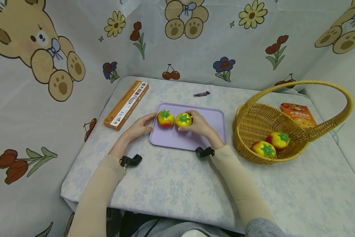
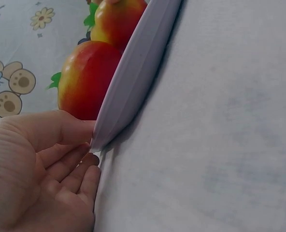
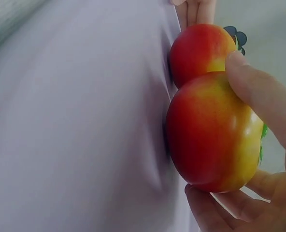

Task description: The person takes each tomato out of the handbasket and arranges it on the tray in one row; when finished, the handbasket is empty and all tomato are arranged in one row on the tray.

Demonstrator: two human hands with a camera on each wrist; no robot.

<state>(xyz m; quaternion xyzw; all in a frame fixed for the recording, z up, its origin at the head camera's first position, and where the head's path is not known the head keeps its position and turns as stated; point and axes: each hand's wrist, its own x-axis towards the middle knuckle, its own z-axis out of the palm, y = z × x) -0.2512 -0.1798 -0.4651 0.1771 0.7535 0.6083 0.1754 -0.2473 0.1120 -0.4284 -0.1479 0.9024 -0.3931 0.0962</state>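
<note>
Head, left hand point(image 1: 138, 127): thumb and fingers apart, at the left edge of the purple tray point(image 1: 177, 142).
Head, right hand point(image 1: 200, 125): clamped on the right fruit point(image 1: 183, 120) near the tray's middle; left fruit point(image 1: 165, 119) just beside it.
Left wrist, thumb: touching the tray's rim.
Right wrist, grip: thumb and fingers on opposite sides of the right fruit.

Table point(image 1: 171, 184), pale cloth with blue mottling, five items directly on it.
Long orange pasta box point(image 1: 126, 104) upper left; lilac tray point(image 1: 171, 140) centre; small purple twist-wrapped candy point(image 1: 202, 94) upper centre, near tray's far edge; wicker basket point(image 1: 239, 138) right; orange-red packet point(image 1: 298, 115) right, partly hidden by basket.
</note>
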